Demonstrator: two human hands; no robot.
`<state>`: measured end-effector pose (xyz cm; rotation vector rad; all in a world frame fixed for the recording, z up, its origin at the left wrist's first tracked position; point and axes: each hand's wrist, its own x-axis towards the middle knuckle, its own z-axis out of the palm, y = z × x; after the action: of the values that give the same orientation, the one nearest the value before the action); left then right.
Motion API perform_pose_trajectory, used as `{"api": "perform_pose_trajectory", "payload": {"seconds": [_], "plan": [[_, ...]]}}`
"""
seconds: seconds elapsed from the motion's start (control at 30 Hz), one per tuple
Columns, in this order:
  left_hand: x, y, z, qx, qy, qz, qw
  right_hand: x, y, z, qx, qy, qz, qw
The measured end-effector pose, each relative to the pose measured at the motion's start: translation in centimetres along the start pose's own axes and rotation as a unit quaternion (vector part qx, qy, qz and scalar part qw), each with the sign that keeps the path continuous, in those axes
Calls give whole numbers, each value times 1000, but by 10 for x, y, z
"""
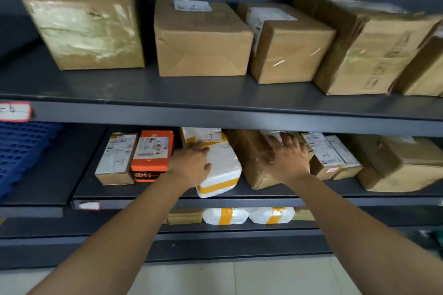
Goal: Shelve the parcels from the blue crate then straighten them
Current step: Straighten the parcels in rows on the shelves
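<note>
- While I watch the middle shelf (148, 190) from my remote seat, I see the left hand (191, 163) lying against the left side of a white parcel (225, 167) banded with yellow tape, fingers fairly straight and pressed to it, not curled round it
- The right hand (290, 158) rests flat on a brown paper parcel (249, 158) just beside the white one, fingers spread and loose
- Both parcels lie on the middle shelf, skewed against their neighbours, the white one's front end at the shelf edge
- Left of the left hand stand an orange box (153, 151) and a small labelled box (117, 158)
- The blue crate (21, 151) sits far left, at that same level
- Five brown boxes (201, 40) line the upper shelf (191, 88)
</note>
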<state>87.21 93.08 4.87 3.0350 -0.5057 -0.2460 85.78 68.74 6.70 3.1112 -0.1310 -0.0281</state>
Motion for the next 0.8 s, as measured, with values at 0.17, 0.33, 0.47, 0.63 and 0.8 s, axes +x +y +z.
{"api": "perform_pose_trajectory", "payload": {"seconds": [0.17,0.33,0.47,0.63,0.8], "plan": [[3,38,20,-22,-30,-51,998,7,31,14,30,-45,-61,997],[-3,28,24,-17,-28,-37,999,6,30,20,28,-46,-112,992],[-10,9,18,-3,-64,-24,998,4,20,24,3,-23,-149,989],[-15,-5,16,4,-69,-34,997,-2,9,32,4,22,-155,988],[-11,-7,20,-1,-41,-35,999,-9,4,32,23,46,-152,987]]}}
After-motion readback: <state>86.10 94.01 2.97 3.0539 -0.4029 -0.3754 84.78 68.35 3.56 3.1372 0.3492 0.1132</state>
